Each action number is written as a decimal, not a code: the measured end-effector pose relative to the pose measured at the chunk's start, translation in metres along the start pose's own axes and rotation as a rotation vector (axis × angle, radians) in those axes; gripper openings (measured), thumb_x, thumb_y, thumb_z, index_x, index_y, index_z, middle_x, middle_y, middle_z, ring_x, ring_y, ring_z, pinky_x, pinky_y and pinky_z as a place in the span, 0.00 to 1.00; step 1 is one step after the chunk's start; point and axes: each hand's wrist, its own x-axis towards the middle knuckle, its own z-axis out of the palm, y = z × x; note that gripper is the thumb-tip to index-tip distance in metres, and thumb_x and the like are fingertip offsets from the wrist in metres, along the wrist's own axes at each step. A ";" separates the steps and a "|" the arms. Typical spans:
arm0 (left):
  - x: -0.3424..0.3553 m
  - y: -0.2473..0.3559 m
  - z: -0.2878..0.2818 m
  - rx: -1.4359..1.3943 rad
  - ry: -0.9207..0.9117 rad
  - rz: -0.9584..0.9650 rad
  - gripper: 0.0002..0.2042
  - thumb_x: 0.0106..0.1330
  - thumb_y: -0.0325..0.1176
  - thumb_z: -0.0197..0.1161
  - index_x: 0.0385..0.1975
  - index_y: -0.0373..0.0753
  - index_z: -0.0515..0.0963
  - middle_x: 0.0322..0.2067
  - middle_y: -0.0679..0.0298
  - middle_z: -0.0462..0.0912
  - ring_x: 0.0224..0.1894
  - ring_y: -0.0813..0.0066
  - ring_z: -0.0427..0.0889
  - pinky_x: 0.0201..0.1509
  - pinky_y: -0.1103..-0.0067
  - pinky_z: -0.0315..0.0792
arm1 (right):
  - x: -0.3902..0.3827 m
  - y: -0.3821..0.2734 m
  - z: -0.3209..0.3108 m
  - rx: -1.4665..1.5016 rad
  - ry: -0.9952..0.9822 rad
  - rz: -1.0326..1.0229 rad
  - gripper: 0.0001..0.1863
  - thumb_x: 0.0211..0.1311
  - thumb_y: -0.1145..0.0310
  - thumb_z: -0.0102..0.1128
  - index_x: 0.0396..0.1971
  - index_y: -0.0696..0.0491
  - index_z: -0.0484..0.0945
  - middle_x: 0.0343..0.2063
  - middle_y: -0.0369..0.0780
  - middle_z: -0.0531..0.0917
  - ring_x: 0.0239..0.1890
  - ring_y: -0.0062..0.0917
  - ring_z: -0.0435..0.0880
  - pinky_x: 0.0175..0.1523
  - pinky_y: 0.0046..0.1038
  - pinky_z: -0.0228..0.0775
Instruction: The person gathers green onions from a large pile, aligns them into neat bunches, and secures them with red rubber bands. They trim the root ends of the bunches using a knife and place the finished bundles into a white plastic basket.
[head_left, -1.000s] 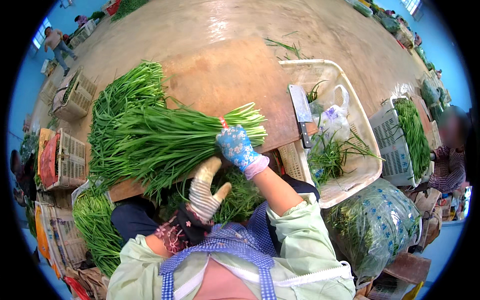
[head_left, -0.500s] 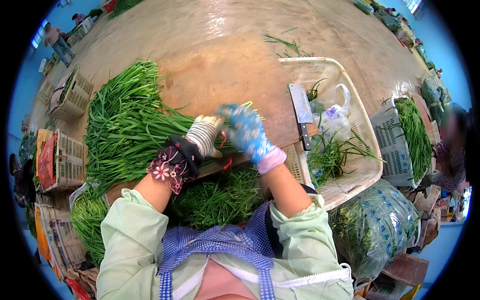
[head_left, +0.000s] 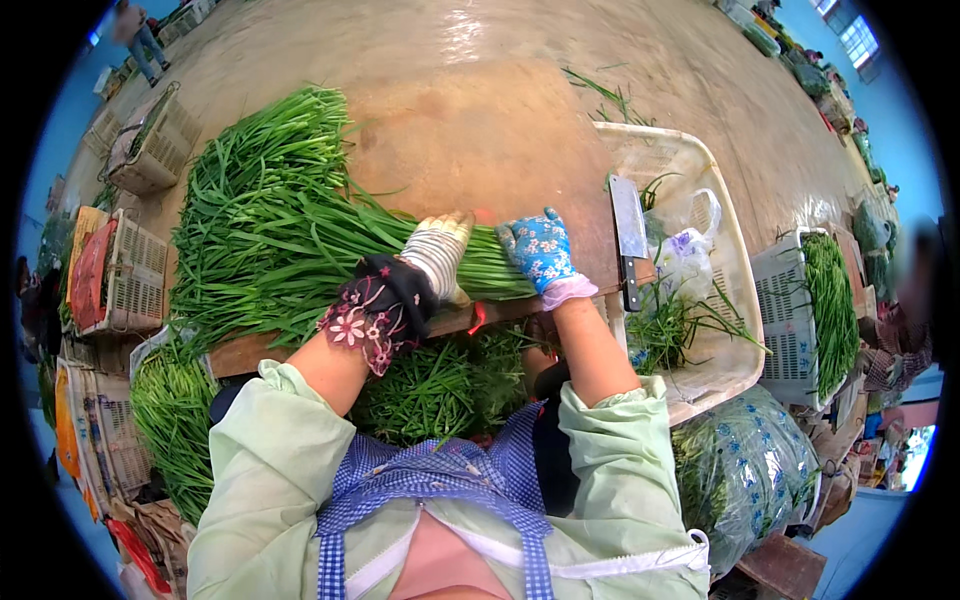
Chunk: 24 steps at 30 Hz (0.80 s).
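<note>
My left hand (head_left: 440,255), in a cream striped glove with a dark floral cuff, is closed around a long bundle of leafy green stems (head_left: 330,250) on the wooden board (head_left: 440,130). My right hand (head_left: 540,250), in a blue floral glove, is closed on the bundle's pale stem ends, right of my left. A red tie (head_left: 478,316) hangs at the board's front edge below them. A thicker pile of greens (head_left: 255,160) lies on the board's left. A cleaver (head_left: 630,235) with a black handle rests at the board's right edge.
A white crate (head_left: 735,330) holds loose greens and a plastic bag (head_left: 690,265). Other crates (head_left: 130,290) stand either side, loose greens (head_left: 420,390) lie below the board, and a wrapped bale (head_left: 740,470) is at lower right. People stand at far left (head_left: 140,40) and right (head_left: 905,330).
My left hand has risen from below the board onto the bundle and closed on it. My right hand has moved from the tie rightward to the stem ends. The view has shifted slightly.
</note>
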 end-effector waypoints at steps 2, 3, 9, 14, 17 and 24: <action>0.000 0.000 -0.006 -0.007 -0.078 -0.038 0.55 0.27 0.49 0.78 0.58 0.28 0.58 0.52 0.45 0.69 0.56 0.54 0.68 0.61 0.70 0.60 | 0.009 -0.004 -0.018 0.015 -0.134 0.005 0.17 0.61 0.53 0.44 0.35 0.44 0.82 0.34 0.38 0.83 0.41 0.31 0.80 0.61 0.43 0.53; 0.004 -0.006 0.001 -0.011 -0.087 -0.027 0.52 0.27 0.49 0.78 0.56 0.30 0.61 0.50 0.47 0.71 0.55 0.54 0.69 0.60 0.70 0.62 | 0.014 -0.005 -0.022 0.021 -0.204 0.009 0.18 0.61 0.52 0.45 0.35 0.46 0.82 0.34 0.39 0.83 0.41 0.32 0.80 0.62 0.44 0.51; -0.005 0.001 -0.003 0.026 -0.054 -0.033 0.46 0.31 0.49 0.76 0.52 0.30 0.64 0.49 0.49 0.72 0.54 0.56 0.70 0.59 0.70 0.62 | 0.051 -0.016 -0.002 0.356 0.026 -0.066 0.22 0.52 0.51 0.56 0.44 0.48 0.78 0.41 0.45 0.81 0.46 0.36 0.79 0.55 0.37 0.62; -0.014 0.001 0.015 0.064 0.098 -0.001 0.48 0.32 0.48 0.76 0.56 0.30 0.61 0.50 0.51 0.70 0.56 0.59 0.68 0.61 0.69 0.58 | 0.071 -0.021 -0.001 0.532 -0.139 0.097 0.14 0.52 0.55 0.55 0.32 0.47 0.82 0.34 0.43 0.82 0.39 0.39 0.80 0.45 0.37 0.70; -0.023 0.010 0.021 0.058 0.188 0.023 0.49 0.33 0.45 0.75 0.57 0.30 0.59 0.52 0.52 0.67 0.57 0.58 0.65 0.63 0.67 0.55 | 0.067 0.005 0.010 0.392 -0.048 0.271 0.13 0.52 0.55 0.55 0.28 0.48 0.82 0.31 0.45 0.82 0.37 0.39 0.80 0.43 0.39 0.70; -0.025 0.004 0.022 0.043 0.239 0.055 0.47 0.33 0.44 0.75 0.56 0.30 0.60 0.51 0.51 0.69 0.56 0.57 0.67 0.62 0.68 0.57 | 0.041 -0.006 -0.004 0.410 0.214 0.042 0.11 0.50 0.57 0.61 0.27 0.49 0.82 0.26 0.43 0.82 0.34 0.40 0.80 0.38 0.39 0.69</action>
